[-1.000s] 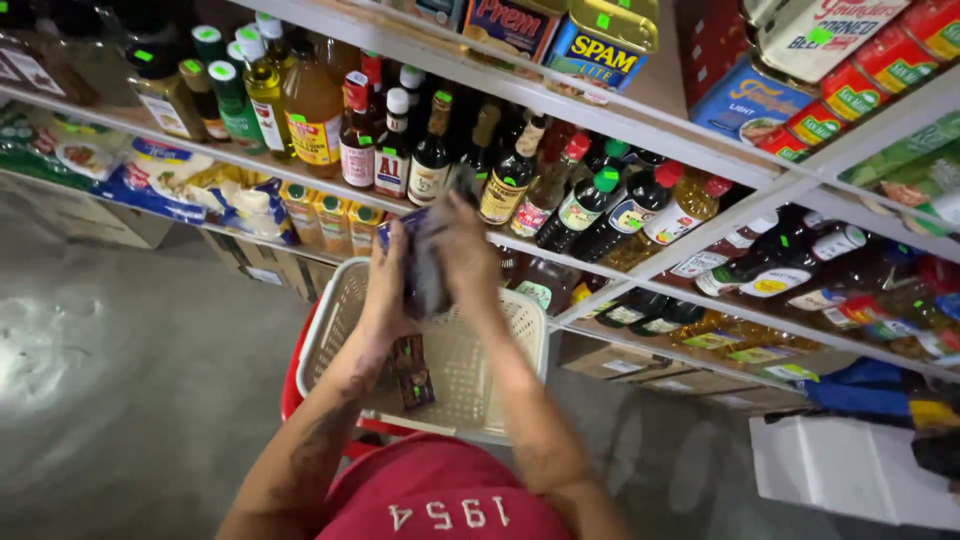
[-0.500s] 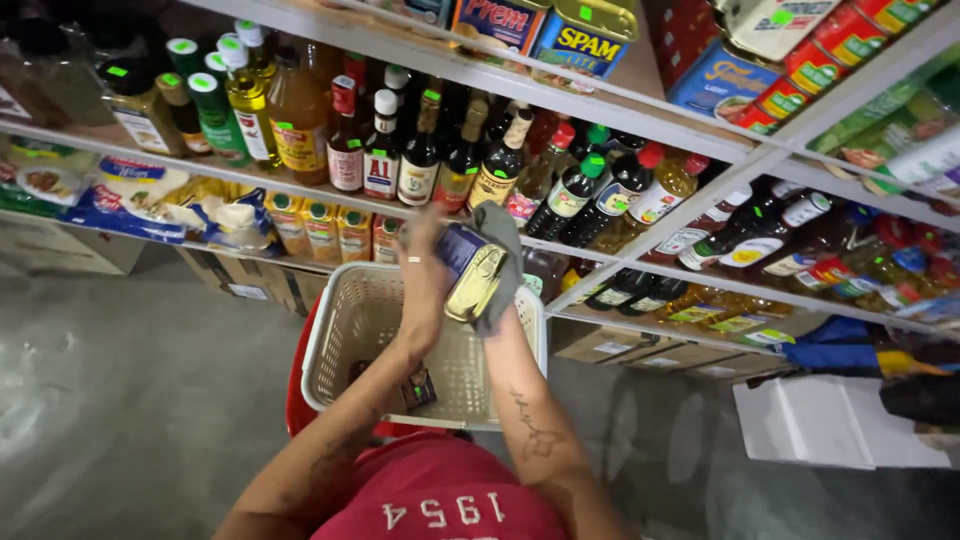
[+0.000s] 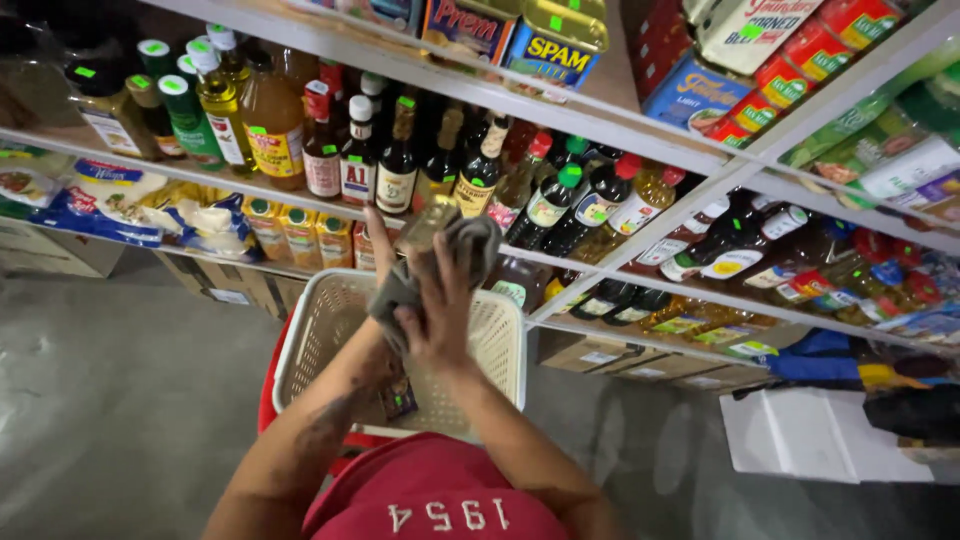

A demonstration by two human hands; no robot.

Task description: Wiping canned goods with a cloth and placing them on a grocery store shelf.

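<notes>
My left hand (image 3: 383, 262) holds a small tin can (image 3: 427, 222) upright, and its gold top shows above my fingers. My right hand (image 3: 440, 318) presses a grey cloth (image 3: 468, 248) against the can, wrapping its side and upper right. Both hands are raised over a cream plastic basket (image 3: 300, 345) that sits on a red frame (image 3: 268, 400). A small dark packet (image 3: 398, 398) lies in the basket below my wrists. The can's label is hidden by the cloth.
Shelves stand right in front: oil and sauce bottles (image 3: 270, 125) on the middle shelf, tins (image 3: 555, 45) and boxes above, dark bottles (image 3: 720, 250) lower right. Yellow cartons (image 3: 300, 235) and bagged goods (image 3: 120, 195) sit lower left. A grey concrete floor (image 3: 110, 400) and a white box (image 3: 820, 435) lie below.
The can's blue label showed half a second ago; now the grey cloth covers it and my right hand has shifted over its front. Both hands have risen slightly towards the shelf.
</notes>
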